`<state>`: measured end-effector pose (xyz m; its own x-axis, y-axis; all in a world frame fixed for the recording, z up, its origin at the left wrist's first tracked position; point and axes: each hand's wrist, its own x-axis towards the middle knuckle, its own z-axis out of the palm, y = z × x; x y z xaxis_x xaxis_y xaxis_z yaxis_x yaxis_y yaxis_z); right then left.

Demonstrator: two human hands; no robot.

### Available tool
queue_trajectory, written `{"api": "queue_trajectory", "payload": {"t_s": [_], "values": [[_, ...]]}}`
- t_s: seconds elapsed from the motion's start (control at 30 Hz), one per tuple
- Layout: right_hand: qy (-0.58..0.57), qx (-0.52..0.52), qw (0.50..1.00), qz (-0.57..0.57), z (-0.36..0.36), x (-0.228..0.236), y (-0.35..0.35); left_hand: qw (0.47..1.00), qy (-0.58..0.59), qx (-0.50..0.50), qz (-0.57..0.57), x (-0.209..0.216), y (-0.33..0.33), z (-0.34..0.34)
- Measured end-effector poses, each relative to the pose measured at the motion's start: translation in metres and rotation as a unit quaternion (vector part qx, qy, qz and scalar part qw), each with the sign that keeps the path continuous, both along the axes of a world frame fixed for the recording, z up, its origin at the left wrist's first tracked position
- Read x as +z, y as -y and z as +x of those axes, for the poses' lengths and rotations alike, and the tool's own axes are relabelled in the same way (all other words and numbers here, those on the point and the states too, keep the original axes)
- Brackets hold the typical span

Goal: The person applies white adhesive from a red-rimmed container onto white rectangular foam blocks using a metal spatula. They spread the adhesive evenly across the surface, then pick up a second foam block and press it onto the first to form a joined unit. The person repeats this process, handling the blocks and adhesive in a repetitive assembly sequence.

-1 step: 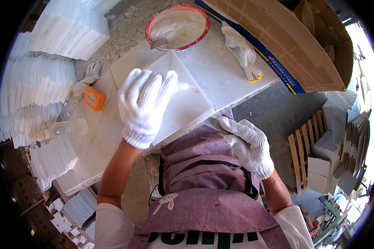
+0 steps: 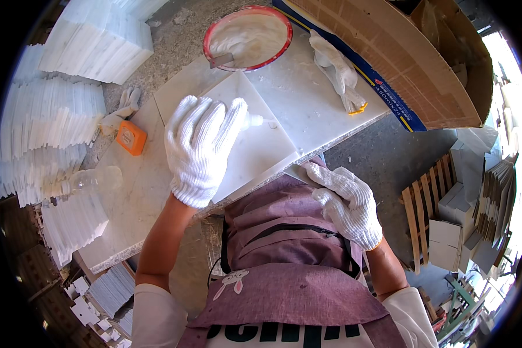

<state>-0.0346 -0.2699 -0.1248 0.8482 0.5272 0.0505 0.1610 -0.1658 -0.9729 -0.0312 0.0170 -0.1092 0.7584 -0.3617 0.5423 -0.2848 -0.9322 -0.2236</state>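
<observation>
My left hand (image 2: 203, 145), in a white knitted glove, is closed round a small white squeeze bottle (image 2: 252, 120). Most of the bottle is hidden; its tip points right, just over a white marble-like tile (image 2: 261, 148) on the worktable, where a small wet-looking spot shows by the tip. At the table's front edge my right hand (image 2: 348, 200), gloved alike, is closed on a flat grey scraper blade (image 2: 298, 173) that touches the tile's near corner. The scraper's handle is hidden in the glove.
A red-rimmed basin (image 2: 284, 49) of white paste, with a metal blade (image 2: 221, 60), stands behind the tile. Right of it lie a spare glove (image 2: 336, 69) and a big cardboard box (image 2: 400, 52). Stacked tiles (image 2: 52, 110), an orange container (image 2: 131, 138) and a clear bottle (image 2: 98, 180) are at left.
</observation>
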Motion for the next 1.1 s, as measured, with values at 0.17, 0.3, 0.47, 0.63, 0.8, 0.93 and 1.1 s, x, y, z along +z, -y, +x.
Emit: {"api": "queue_trajectory", "payload": {"t_s": [0.17,0.3,0.47,0.63,0.8,0.93,1.1], "values": [[-0.020,-0.007,1.000,-0.022,0.000,0.003,0.003,0.981,-0.036,0.052,-0.184,0.003,-0.003,-0.003],[-0.033,-0.021,0.999,-0.029,0.004,0.005,0.009,0.821,-0.017,0.119,-0.558,0.003,-0.019,-0.003],[-0.077,-0.093,0.992,0.035,0.024,0.005,0.003,0.716,0.007,0.168,-0.677,-0.030,-0.082,0.010],[-0.077,-0.116,0.990,-0.037,0.078,0.022,-0.034,0.725,-0.031,0.216,-0.653,-0.059,-0.098,0.011],[0.357,-0.082,0.920,-0.137,0.145,0.002,-0.080,0.744,-0.033,0.184,-0.641,-0.061,-0.105,0.014],[0.298,-0.010,0.922,-0.248,0.160,0.007,-0.103,0.735,-0.028,0.187,-0.652,-0.063,-0.109,0.017],[0.312,0.031,0.901,-0.299,0.173,-0.003,-0.119,0.730,-0.010,0.223,-0.646,-0.071,-0.117,0.021]]}}
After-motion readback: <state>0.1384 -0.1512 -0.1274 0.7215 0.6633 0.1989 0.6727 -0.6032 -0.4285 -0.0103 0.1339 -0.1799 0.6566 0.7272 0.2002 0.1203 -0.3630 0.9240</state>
